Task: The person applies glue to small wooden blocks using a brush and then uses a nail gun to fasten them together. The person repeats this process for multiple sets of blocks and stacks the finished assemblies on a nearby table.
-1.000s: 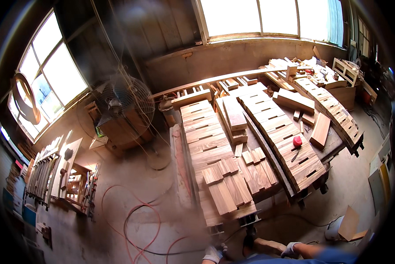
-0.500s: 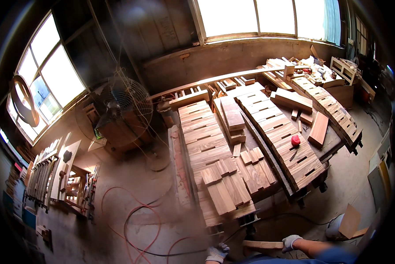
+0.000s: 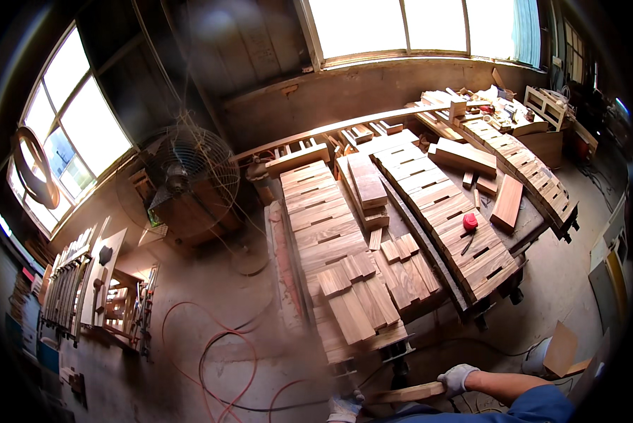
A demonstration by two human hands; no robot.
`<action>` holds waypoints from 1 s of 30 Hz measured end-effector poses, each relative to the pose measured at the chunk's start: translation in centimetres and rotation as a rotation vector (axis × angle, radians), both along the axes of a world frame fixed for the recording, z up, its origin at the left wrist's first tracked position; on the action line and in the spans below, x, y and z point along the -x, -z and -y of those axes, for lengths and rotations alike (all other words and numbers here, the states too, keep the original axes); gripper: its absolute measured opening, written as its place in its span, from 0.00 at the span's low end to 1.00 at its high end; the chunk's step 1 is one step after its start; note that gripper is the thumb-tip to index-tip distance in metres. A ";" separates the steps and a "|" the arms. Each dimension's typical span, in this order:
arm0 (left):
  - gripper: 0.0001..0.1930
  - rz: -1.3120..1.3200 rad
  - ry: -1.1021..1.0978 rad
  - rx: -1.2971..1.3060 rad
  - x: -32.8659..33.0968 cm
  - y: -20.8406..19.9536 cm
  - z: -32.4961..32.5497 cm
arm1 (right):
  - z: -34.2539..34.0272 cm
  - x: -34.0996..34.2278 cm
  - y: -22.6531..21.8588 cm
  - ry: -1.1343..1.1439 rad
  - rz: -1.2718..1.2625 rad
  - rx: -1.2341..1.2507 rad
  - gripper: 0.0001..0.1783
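Observation:
Near the lower edge, my right hand (image 3: 459,379), in a pale work glove, is closed round the right end of a short wooden board (image 3: 407,393). The board slants slightly, its right end higher in the picture. My left hand (image 3: 345,409), also gloved, is at the board's left end, partly cut off by the lower edge. Its fingers are blurred, so whether it grips the board does not show. Just beyond the hands, short notched wood blocks (image 3: 355,299) lie stacked on the near end of a long slatted wooden panel (image 3: 323,211).
A second slatted panel (image 3: 443,204) carries a red tool (image 3: 469,221); loose timber beams (image 3: 507,202) lie beside it. A red hose (image 3: 207,345) coils on the floor at left. A large fan (image 3: 189,166) stands near the wall. A bucket (image 3: 537,358) stands at lower right.
My right hand has moved up and slightly left, lifting the board's right end. The board has shifted left toward my left hand. The view has shifted slightly.

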State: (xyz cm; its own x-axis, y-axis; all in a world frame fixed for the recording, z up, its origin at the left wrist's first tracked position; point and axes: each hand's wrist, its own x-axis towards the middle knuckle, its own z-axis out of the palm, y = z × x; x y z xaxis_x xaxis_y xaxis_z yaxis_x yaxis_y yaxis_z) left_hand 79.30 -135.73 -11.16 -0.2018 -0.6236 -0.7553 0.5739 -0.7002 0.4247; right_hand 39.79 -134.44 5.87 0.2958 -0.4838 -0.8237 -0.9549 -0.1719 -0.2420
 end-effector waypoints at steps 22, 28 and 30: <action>0.27 -0.739 -0.244 -0.123 0.9 -2.5 1.7 | 5.6 -1.0 -1.7 -0.040 0.056 0.128 0.26; 0.27 0.519 0.118 -0.027 -2.3 -1.5 -0.2 | 5.9 -0.7 -1.6 -0.071 0.085 0.159 0.25; 0.26 1.142 0.418 0.271 -3.4 -1.3 -1.4 | 6.4 -0.6 -1.5 -0.090 0.081 0.171 0.25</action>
State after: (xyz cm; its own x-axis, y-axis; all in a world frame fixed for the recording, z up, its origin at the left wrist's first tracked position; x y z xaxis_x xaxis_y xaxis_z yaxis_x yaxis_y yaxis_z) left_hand 82.66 -134.28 -9.85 0.2649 -0.8326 -0.4864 -0.4638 -0.5522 0.6928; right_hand 40.39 -140.84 7.40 0.4060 -0.5829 -0.7039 -0.9125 -0.3006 -0.2775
